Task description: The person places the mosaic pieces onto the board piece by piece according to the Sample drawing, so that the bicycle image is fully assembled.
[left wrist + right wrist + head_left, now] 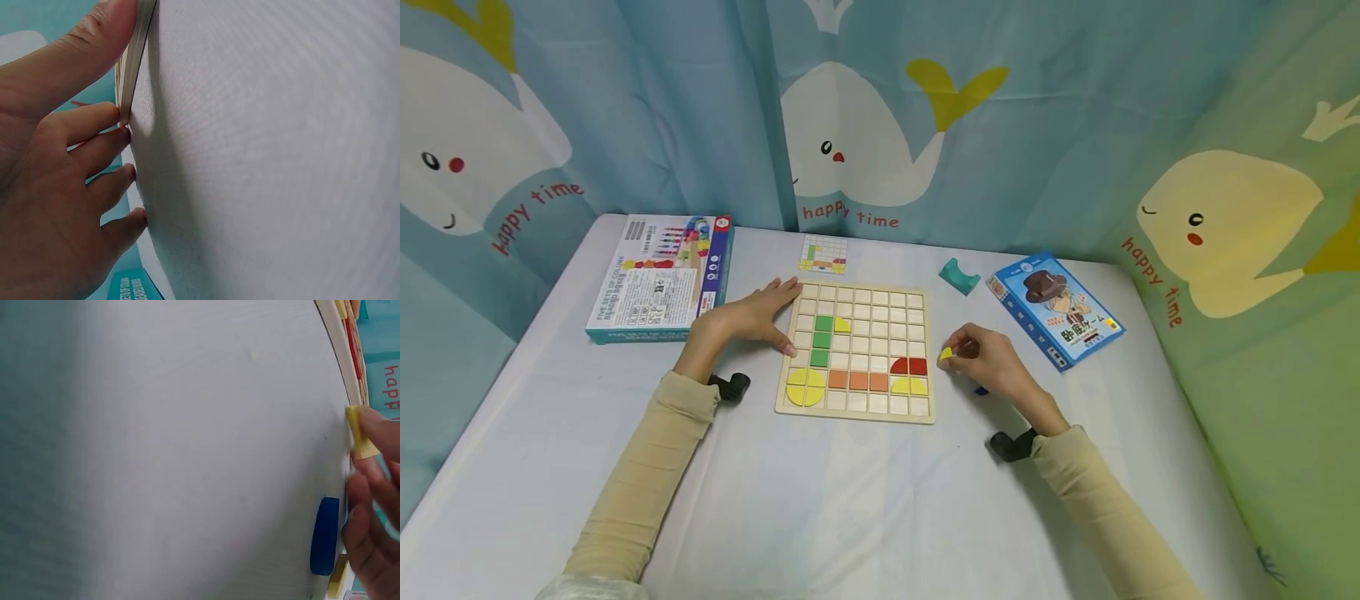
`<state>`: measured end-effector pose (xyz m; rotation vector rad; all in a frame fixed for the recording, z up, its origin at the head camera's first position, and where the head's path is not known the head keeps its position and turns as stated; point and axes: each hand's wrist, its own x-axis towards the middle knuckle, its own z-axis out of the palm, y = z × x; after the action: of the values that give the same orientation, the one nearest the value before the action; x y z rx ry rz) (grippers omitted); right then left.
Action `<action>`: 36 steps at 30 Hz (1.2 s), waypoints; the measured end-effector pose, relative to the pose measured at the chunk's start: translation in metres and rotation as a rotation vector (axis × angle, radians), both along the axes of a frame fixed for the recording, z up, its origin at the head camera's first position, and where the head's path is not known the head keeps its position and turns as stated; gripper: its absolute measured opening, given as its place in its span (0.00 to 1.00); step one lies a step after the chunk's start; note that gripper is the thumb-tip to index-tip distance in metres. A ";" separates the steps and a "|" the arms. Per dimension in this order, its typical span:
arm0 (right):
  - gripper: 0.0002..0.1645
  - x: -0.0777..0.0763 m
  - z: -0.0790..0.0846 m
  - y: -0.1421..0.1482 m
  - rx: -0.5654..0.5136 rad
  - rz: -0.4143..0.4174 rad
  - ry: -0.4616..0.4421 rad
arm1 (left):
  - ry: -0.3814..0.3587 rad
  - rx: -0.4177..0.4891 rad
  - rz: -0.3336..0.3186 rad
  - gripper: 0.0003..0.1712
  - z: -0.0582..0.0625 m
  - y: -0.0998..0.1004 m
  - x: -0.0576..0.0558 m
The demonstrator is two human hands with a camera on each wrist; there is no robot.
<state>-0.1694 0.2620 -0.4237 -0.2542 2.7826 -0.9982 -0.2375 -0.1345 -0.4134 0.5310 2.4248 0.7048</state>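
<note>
A wooden grid board (857, 414) lies flat, with green, orange, red and yellow tiles in some squares. Along its left side rests my left hand (752, 315), fingers spread; the thumb touches the board's edge and the fingertips reach the upper left corner. In the left wrist view that thumb (94, 40) lies against the board's side. Just off the right edge, my right hand (988, 360) pinches a yellow tile (361, 432) between thumb and finger. Something dark reddish shows among those fingers, too unclear to name. A blue block (325, 536) lies on the cloth under this hand.
A small pattern card (823, 254) lies behind the board. A teal curved block (958, 277) and a blue game box (1055, 308) are at the back right. A larger bead-toy box (658, 279) lies left. Another yellow piece (338, 576) sits near the blue block.
</note>
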 end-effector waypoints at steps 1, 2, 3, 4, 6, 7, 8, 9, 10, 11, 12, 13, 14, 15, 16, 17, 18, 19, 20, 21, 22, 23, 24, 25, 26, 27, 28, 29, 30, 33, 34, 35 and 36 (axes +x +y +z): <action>0.13 0.000 -0.001 0.000 -0.012 0.002 0.009 | -0.001 0.001 -0.001 0.66 0.000 0.000 0.000; 0.12 0.001 -0.001 0.000 -0.025 0.005 0.012 | -0.001 0.002 -0.001 0.66 0.001 0.000 0.000; 0.11 0.001 -0.002 0.000 -0.038 0.011 0.017 | -0.002 0.005 -0.002 0.66 0.001 0.000 0.001; 0.10 0.001 -0.002 0.000 -0.054 0.018 0.023 | -0.002 0.007 -0.001 0.65 0.001 -0.001 0.001; 0.09 0.002 -0.003 0.000 -0.083 0.027 0.021 | -0.003 0.013 0.001 0.65 0.000 -0.001 0.002; 0.09 0.003 -0.004 0.000 -0.100 0.032 0.016 | -0.002 0.014 0.001 0.65 0.000 -0.001 0.001; 0.09 0.003 -0.004 0.000 -0.115 0.036 0.008 | -0.001 0.015 0.003 0.65 -0.001 -0.001 0.002; 0.09 0.004 -0.004 -0.001 -0.128 0.039 0.003 | 0.000 0.015 0.004 0.65 -0.001 -0.001 0.002; 0.09 0.005 -0.004 -0.001 -0.140 0.040 -0.004 | 0.002 0.015 0.005 0.65 -0.001 -0.001 0.002; 0.10 0.006 -0.003 -0.001 -0.152 0.044 -0.013 | 0.003 0.014 0.006 0.65 -0.001 -0.001 0.002; 0.10 0.007 -0.003 -0.002 -0.165 0.052 -0.020 | 0.004 0.013 0.006 0.65 -0.001 -0.001 0.002; 0.11 0.008 -0.003 -0.002 -0.179 0.062 -0.028 | 0.005 0.012 0.007 0.65 0.000 -0.001 0.002; 0.11 0.009 -0.003 -0.003 -0.188 0.067 -0.035 | 0.006 0.013 0.006 0.65 0.000 -0.001 0.003; 0.12 0.011 -0.002 -0.003 -0.197 0.071 -0.044 | 0.007 0.013 0.005 0.65 0.000 -0.001 0.003; 0.12 0.012 -0.002 -0.004 -0.206 0.080 -0.052 | 0.007 0.014 0.004 0.65 0.001 -0.001 0.003; 0.12 0.014 -0.001 -0.005 -0.214 0.089 -0.060 | 0.007 0.014 0.003 0.65 0.001 -0.001 0.003; 0.12 0.015 -0.001 -0.006 -0.220 0.096 -0.065 | 0.006 0.013 0.002 0.65 0.001 -0.001 0.003; 0.12 0.017 0.000 -0.007 -0.226 0.103 -0.068 | 0.006 0.011 0.002 0.65 0.001 -0.001 0.003; 0.12 0.018 0.000 -0.009 -0.228 0.112 -0.068 | 0.005 0.009 0.003 0.65 0.001 -0.001 0.003; 0.12 0.020 0.001 -0.010 -0.234 0.123 -0.067 | 0.003 0.007 0.005 0.65 0.001 -0.001 0.003; 0.11 0.021 0.002 -0.012 -0.238 0.133 -0.063 | 0.002 0.005 0.007 0.65 0.001 -0.001 0.003; 0.11 0.022 0.003 -0.013 -0.241 0.141 -0.061 | 0.000 0.003 0.009 0.65 0.002 -0.001 0.003; 0.11 0.024 0.003 -0.015 -0.248 0.148 -0.061 | -0.001 0.002 0.011 0.65 0.002 -0.001 0.003; 0.11 0.025 0.004 -0.017 -0.255 0.161 -0.060 | -0.003 0.002 0.013 0.65 0.002 -0.001 0.003; 0.11 0.026 0.005 -0.018 -0.263 0.167 -0.064 | -0.004 0.005 0.014 0.65 0.002 -0.001 0.003; 0.11 0.027 0.005 -0.020 -0.268 0.173 -0.068 | -0.005 0.006 0.014 0.65 0.002 -0.001 0.002; 0.11 0.028 0.005 -0.021 -0.271 0.182 -0.070 | -0.006 0.007 0.014 0.66 0.002 -0.001 0.002; 0.12 0.029 0.005 -0.022 -0.275 0.196 -0.071 | -0.007 0.009 0.015 0.66 0.002 -0.001 0.002; 0.12 0.030 0.005 -0.024 -0.277 0.207 -0.071 | -0.006 0.009 0.014 0.66 0.002 -0.001 0.002; 0.11 0.033 0.005 -0.027 -0.259 0.234 -0.055 | -0.004 0.010 0.011 0.66 0.001 -0.001 0.002; 0.11 0.034 0.005 -0.028 -0.249 0.243 -0.045 | -0.002 0.011 0.009 0.66 0.000 -0.001 0.002; 0.11 0.035 0.004 -0.030 -0.240 0.253 -0.034 | 0.000 0.012 0.008 0.66 0.000 0.000 0.002; 0.10 0.036 0.004 -0.031 -0.232 0.258 -0.028 | 0.001 0.014 0.007 0.66 -0.001 0.000 0.002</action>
<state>-0.1336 0.2312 -0.4195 -0.6080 2.5223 -1.2420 -0.2358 -0.1349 -0.4140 0.5290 2.4253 0.7253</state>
